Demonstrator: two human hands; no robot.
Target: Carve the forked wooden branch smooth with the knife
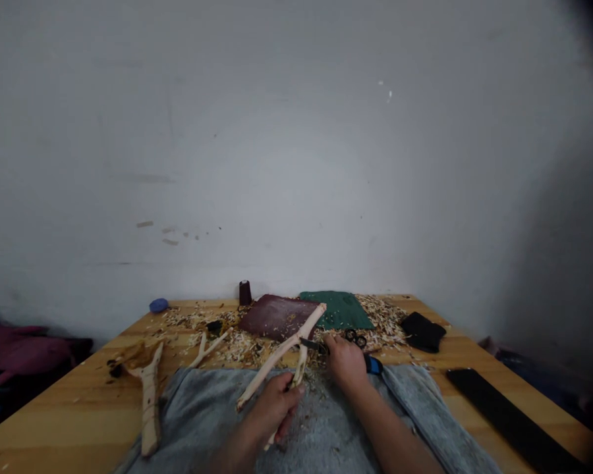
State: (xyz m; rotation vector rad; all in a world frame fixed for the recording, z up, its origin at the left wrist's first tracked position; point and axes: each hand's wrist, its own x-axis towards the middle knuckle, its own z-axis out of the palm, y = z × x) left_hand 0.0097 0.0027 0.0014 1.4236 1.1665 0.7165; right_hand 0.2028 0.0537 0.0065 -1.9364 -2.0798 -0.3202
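Pale forked branch (287,345), partly hidden

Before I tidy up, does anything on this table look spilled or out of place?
Yes: wood shavings lie scattered across the back of the table, loose rather than contained, with bits on the maroon sheet and green sheet.

I watched remotely through one head-worn camera, facing forward and down; tabletop (79,415) close below, wall (296,145) beyond

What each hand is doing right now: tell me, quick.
Left hand: closed, holding the peeled forked stick.
Right hand: closed, holding the dark-bladed knife.
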